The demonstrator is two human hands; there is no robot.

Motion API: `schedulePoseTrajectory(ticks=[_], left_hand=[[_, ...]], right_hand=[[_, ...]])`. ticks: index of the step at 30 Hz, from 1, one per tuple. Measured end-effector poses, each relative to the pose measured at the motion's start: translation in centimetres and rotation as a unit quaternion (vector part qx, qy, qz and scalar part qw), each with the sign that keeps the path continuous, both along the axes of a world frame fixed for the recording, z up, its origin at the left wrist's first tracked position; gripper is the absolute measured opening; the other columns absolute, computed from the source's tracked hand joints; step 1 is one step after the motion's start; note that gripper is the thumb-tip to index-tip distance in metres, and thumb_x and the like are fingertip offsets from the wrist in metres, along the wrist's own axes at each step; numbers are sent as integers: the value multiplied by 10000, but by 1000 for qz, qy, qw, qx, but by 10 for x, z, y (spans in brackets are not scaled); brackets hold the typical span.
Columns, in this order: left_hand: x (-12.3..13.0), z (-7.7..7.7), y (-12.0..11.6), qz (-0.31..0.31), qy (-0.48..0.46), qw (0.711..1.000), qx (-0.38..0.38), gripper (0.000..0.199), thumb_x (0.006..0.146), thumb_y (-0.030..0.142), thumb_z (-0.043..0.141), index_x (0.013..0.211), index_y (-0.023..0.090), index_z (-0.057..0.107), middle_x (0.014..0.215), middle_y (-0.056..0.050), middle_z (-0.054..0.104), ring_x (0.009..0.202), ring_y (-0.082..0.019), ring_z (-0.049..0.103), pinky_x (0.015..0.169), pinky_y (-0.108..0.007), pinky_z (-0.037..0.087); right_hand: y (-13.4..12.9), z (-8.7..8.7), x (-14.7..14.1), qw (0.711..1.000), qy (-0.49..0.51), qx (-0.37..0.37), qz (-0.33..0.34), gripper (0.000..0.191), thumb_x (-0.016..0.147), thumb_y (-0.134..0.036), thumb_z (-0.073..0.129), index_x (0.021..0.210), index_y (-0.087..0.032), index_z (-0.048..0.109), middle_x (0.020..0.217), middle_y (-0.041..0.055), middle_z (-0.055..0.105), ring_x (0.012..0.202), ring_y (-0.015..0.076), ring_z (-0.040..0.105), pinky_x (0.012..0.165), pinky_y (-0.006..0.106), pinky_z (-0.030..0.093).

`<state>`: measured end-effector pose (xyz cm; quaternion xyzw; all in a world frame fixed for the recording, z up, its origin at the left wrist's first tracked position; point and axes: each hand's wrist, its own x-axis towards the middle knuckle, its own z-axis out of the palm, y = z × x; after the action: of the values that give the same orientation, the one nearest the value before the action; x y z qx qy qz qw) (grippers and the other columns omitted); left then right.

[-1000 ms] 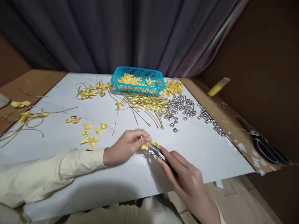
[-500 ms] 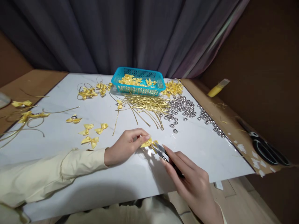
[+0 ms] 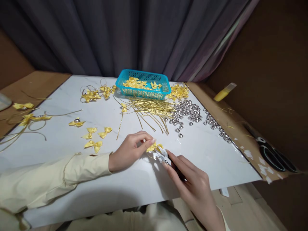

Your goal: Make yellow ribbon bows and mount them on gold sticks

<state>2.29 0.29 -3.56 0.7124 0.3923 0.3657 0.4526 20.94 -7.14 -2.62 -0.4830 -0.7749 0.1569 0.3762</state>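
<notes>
Between thumb and fingers, my left hand (image 3: pixel 131 150) pinches a yellow ribbon bow (image 3: pixel 152 147) above the white board. My right hand (image 3: pixel 192 183) is closed around a small metal cutting tool (image 3: pixel 164 156) with dark handles, its tips at the bow. A thin cord loops under the bow. Several loose bows (image 3: pixel 93 146) lie left of my left hand. Beyond my hands is a pile of gold cords (image 3: pixel 154 107), with silver beads (image 3: pixel 189 109) to its right.
A blue basket (image 3: pixel 144 94) of yellow bows stands at the back. Corded bows (image 3: pixel 90 95) lie to its left. Large black-handled scissors (image 3: pixel 271 157), white scraps and a yellow tube (image 3: pixel 225 92) are on the right. More corded bows (image 3: pixel 26 119) lie far left.
The metal tool has turned slightly and its blades now catch the light. My right hand has shifted a little to the left. My left hand keeps its pinch on the bow.
</notes>
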Motion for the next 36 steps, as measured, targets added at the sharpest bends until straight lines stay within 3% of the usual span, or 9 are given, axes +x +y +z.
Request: schedulePoseTrajectory(ticks=[4, 12, 21, 36], left_hand=[[0, -1, 0, -4, -1, 1000, 0, 227, 900, 276, 481, 733, 156, 579, 804, -44, 608, 788, -159, 552, 727, -275, 413], [1, -2, 2, -13, -13, 1000, 9, 220, 901, 251, 481, 737, 153, 588, 813, -51, 620, 807, -160, 559, 751, -278, 422], [0, -2, 1, -17, -9, 1000, 7, 223, 902, 248, 476, 746, 147, 600, 815, -52, 621, 802, -157, 561, 750, -275, 422], [0, -4, 1, -4, -14, 1000, -6, 224, 899, 254, 490, 737, 142, 595, 789, -44, 603, 773, -157, 546, 712, -282, 409]], right_hand=[[2, 0, -1, 1000, 6, -13, 0, 282, 897, -133, 501, 1143, -34, 596, 686, 28, 545, 555, 101, 498, 504, 202, 447], [7, -1, -5, 999, 24, -24, 2, 279, 902, -163, 492, 1150, -107, 608, 680, 22, 569, 569, 110, 535, 532, 207, 473], [7, -5, -4, 999, 29, -20, 7, 269, 901, -132, 488, 1124, -54, 617, 689, 29, 559, 583, 108, 520, 550, 207, 460], [6, 3, 4, 999, 32, -30, -6, 260, 883, -139, 531, 1104, -39, 627, 684, 29, 547, 574, 103, 494, 508, 210, 413]])
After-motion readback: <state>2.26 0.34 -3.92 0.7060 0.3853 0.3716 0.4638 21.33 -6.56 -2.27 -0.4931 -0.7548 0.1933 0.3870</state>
